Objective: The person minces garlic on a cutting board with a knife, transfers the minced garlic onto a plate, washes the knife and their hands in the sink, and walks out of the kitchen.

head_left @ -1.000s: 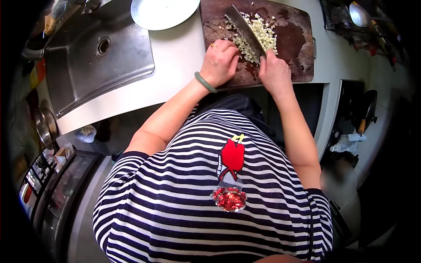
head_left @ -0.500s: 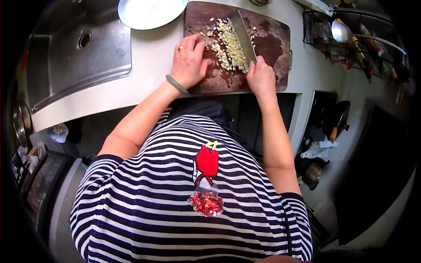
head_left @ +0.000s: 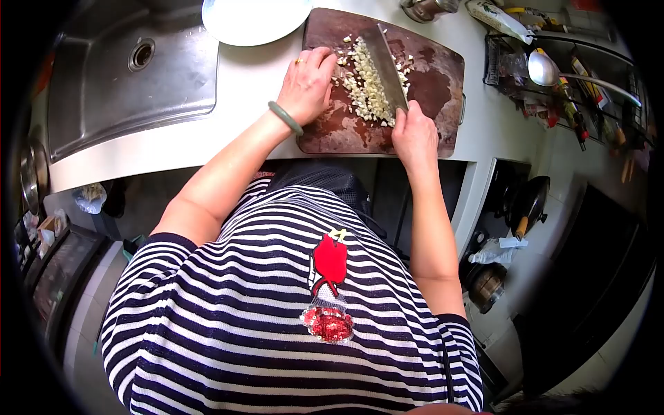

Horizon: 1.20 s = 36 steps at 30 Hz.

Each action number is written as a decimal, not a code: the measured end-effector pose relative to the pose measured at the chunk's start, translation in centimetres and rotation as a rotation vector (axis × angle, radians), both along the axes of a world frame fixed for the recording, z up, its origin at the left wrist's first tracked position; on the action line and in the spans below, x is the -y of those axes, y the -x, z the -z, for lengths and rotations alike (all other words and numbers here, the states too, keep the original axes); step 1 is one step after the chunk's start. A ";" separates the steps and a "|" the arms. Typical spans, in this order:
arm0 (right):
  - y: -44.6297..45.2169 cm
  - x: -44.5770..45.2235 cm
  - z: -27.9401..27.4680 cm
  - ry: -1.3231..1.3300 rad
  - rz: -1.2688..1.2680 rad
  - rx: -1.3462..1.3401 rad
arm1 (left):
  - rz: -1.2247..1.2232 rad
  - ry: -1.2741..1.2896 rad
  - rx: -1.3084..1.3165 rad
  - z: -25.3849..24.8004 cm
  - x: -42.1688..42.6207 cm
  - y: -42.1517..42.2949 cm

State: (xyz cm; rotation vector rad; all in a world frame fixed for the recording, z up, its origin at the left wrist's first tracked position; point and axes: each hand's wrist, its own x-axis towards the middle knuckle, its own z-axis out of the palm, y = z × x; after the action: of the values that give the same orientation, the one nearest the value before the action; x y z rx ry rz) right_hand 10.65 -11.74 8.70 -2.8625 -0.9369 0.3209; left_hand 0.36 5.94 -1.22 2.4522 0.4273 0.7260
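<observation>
My right hand (head_left: 416, 136) grips the handle of a cleaver (head_left: 384, 68), whose wide blade points toward the far side of the cutting board (head_left: 436, 90). Along the blade's left side lies a heap of finely chopped pale pieces (head_left: 370, 93), which look like garlic. A few bits are also on the blade's right. Whether the blade's edge touches the board I cannot tell. My left hand (head_left: 308, 86) rests at the board's left edge, beside the chopped pieces, its fingers loosely bent, thumb apart, holding nothing. A green bangle (head_left: 286, 118) circles that wrist.
A white plate (head_left: 256, 21) sits behind the board's left corner. Further left is a steel sink (head_left: 169, 76). To the right stand a wire rack (head_left: 492, 62) and a ladle (head_left: 544, 68). A glass-like jar (head_left: 430, 8) is at the back. A wok (head_left: 531, 200) is at lower right.
The whole view has shifted slightly, so the board sits a little lower and further right. My left hand has slid slightly away from me along the board's edge. My right hand keeps its grip.
</observation>
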 end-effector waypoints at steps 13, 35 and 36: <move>2.2 -0.4 -0.4 -0.054 -0.045 -0.019 | 0.059 0.083 0.065 -0.1 -0.2 0.0; -0.1 1.9 0.2 -0.107 0.067 0.030 | 0.063 0.003 0.053 1.0 -3.3 -6.0; -0.8 2.4 0.3 -0.099 0.073 0.023 | 0.087 0.005 -0.011 0.9 -3.2 -6.6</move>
State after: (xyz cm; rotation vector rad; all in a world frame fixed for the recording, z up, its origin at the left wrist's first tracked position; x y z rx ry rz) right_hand 11.41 -14.10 8.40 -2.8068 -0.8250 0.2288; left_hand 6.93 9.09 -2.08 2.4547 0.3243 0.6755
